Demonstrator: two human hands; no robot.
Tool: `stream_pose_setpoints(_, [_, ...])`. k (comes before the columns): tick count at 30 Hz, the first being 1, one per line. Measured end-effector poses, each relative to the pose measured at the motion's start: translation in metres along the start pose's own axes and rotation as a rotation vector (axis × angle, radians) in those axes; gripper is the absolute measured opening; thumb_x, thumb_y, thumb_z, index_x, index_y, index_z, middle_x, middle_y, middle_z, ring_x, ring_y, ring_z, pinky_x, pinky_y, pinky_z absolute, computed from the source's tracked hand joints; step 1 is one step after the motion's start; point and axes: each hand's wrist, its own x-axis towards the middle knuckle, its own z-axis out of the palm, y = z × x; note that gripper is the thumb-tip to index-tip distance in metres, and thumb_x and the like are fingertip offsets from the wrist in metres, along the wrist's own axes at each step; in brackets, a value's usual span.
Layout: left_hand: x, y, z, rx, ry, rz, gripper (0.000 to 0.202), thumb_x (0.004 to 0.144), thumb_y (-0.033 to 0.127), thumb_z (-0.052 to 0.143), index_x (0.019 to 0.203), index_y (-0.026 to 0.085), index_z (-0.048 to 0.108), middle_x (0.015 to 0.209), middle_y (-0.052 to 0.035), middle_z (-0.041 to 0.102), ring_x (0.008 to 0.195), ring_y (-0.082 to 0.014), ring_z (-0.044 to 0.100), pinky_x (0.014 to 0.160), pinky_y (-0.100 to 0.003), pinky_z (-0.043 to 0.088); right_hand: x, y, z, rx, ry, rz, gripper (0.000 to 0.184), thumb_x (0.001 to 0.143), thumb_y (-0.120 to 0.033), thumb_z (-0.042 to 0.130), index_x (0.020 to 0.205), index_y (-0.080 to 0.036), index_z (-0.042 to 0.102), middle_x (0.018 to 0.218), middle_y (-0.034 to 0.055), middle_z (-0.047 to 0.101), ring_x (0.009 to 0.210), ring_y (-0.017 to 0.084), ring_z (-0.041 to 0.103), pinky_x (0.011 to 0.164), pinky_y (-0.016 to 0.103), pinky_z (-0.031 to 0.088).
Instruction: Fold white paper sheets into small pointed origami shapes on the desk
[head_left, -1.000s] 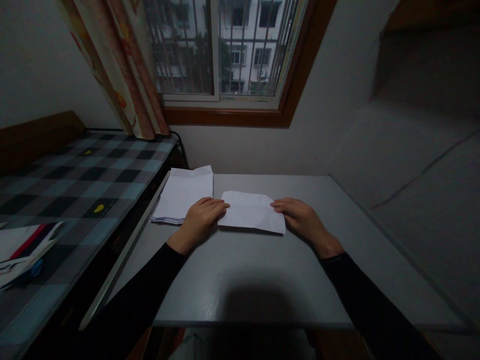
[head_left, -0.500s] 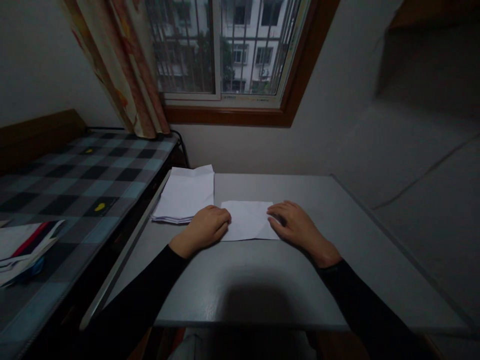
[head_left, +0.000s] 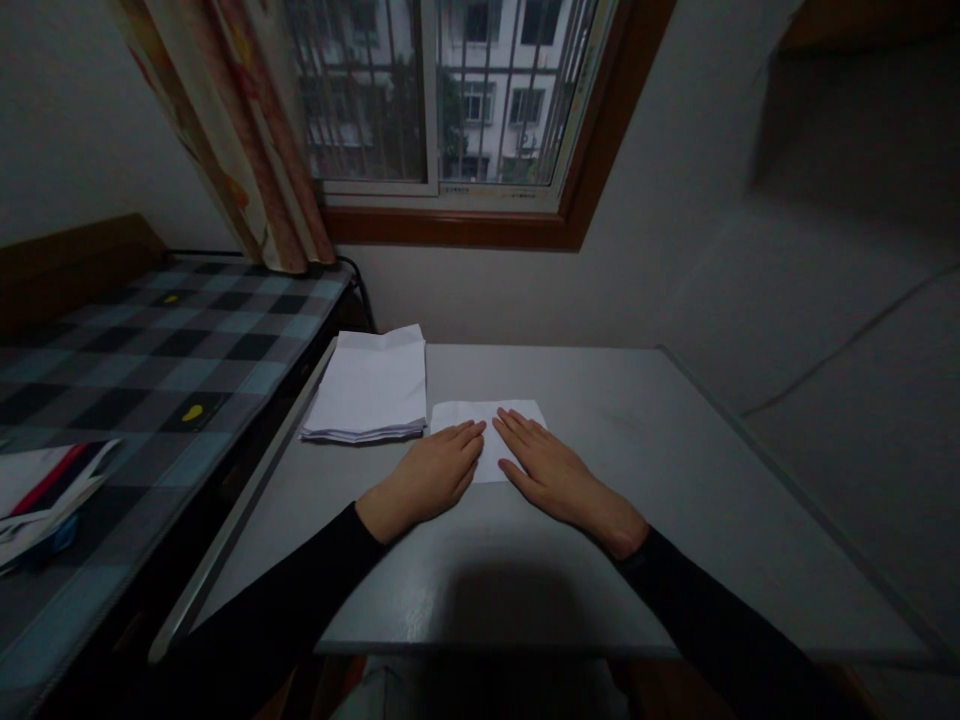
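Note:
A folded sheet of white paper [head_left: 489, 466] lies flat on the table in front of me, partly covered by both hands. My left hand [head_left: 439, 465] rests palm down across its left part, fingers stretched out. On the right part lies my right hand [head_left: 541, 462], also flat, its thumb spread from the fingers. The fingertips of the two hands nearly meet near the middle of the paper. Just beyond my left hand sits a stack of white paper [head_left: 371, 385], its top sheet slightly creased.
The grey table [head_left: 600, 580] stands against the wall below a barred window [head_left: 487, 110]. To the left is a bed with a checked cover [head_left: 247, 345], holding some printed papers [head_left: 45, 490]. A patterned curtain [head_left: 255, 150] hangs beside the window.
Both hands have moved inward from the paper's side edges onto its top. The fingers, curled at the edges before, now lie flatter and straighter.

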Motion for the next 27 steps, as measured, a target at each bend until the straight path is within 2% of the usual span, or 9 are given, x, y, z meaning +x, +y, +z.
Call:
stream_pose_setpoints(3, [-0.002, 0.008, 0.004, -0.048, 0.013, -0.071, 0.045, 0.113, 0.028, 0.048, 0.153, 0.011, 0.056, 0.175, -0.0225, 0.047, 0.166, -0.0339, 0.044, 0.136, -0.053, 0.039, 0.002, 0.006, 0.005, -0.024, 0.006, 0.026, 0.072, 0.116, -0.046, 0.048, 0.182, -0.026, 0.026, 0.184, 0.0121, 0.034, 0.171, 0.033, 0.033, 0.139, 0.060, 0.033])
stream_pose_setpoints(7, [-0.005, 0.007, 0.011, -0.072, -0.003, -0.117, 0.058, 0.114, 0.038, 0.047, 0.166, 0.014, 0.045, 0.181, -0.0196, 0.038, 0.170, -0.0356, 0.035, 0.138, -0.058, 0.032, 0.003, 0.025, 0.007, -0.051, 0.040, 0.118, 0.076, 0.115, -0.054, 0.047, 0.181, -0.022, 0.028, 0.183, 0.0157, 0.037, 0.171, 0.036, 0.034, 0.138, 0.060, 0.035])
stream_pose_setpoints(11, [-0.007, 0.005, 0.014, -0.045, -0.007, -0.138, 0.069, 0.114, 0.051, 0.049, 0.173, 0.016, 0.038, 0.183, -0.0191, 0.034, 0.171, -0.0389, 0.032, 0.138, -0.062, 0.029, 0.002, 0.043, 0.005, -0.090, 0.040, 0.196, 0.078, 0.114, -0.059, 0.044, 0.179, -0.017, 0.032, 0.182, 0.0200, 0.038, 0.169, 0.037, 0.037, 0.137, 0.061, 0.036])
stream_pose_setpoints(16, [-0.007, 0.006, 0.012, -0.042, -0.008, -0.141, 0.083, 0.110, 0.070, 0.053, 0.174, 0.019, 0.038, 0.184, -0.0183, 0.031, 0.171, -0.0438, 0.029, 0.138, -0.069, 0.025, 0.004, 0.048, -0.001, -0.111, 0.026, 0.222, 0.080, 0.114, -0.063, 0.042, 0.178, -0.016, 0.034, 0.181, 0.0218, 0.038, 0.169, 0.039, 0.037, 0.136, 0.064, 0.036])
stream_pose_setpoints(20, [-0.009, 0.003, 0.007, -0.060, -0.020, -0.088, 0.084, 0.108, 0.072, 0.055, 0.175, 0.023, 0.039, 0.184, -0.0155, 0.033, 0.171, -0.0449, 0.030, 0.137, -0.072, 0.023, 0.005, 0.051, -0.005, -0.118, 0.033, 0.264, 0.078, 0.114, -0.059, 0.044, 0.177, -0.014, 0.036, 0.180, 0.0229, 0.039, 0.169, 0.040, 0.037, 0.136, 0.066, 0.034])
stream_pose_setpoints(24, [-0.009, 0.000, 0.003, -0.106, -0.017, -0.038, 0.080, 0.109, 0.070, 0.057, 0.174, 0.025, 0.041, 0.182, -0.0138, 0.038, 0.169, -0.0411, 0.035, 0.138, -0.066, 0.028, 0.003, 0.053, -0.010, -0.077, 0.078, 0.232, 0.070, 0.113, -0.052, 0.049, 0.175, -0.020, 0.042, 0.178, 0.0199, 0.045, 0.167, 0.039, 0.041, 0.135, 0.069, 0.034])
stream_pose_setpoints(27, [-0.008, -0.001, 0.000, -0.144, -0.011, -0.030, 0.071, 0.111, 0.062, 0.060, 0.170, 0.024, 0.048, 0.179, -0.0140, 0.044, 0.167, -0.0378, 0.042, 0.136, -0.062, 0.035, 0.004, 0.051, -0.014, -0.037, 0.121, 0.176, 0.065, 0.111, -0.047, 0.055, 0.172, -0.026, 0.048, 0.175, 0.0167, 0.051, 0.164, 0.038, 0.046, 0.134, 0.071, 0.034])
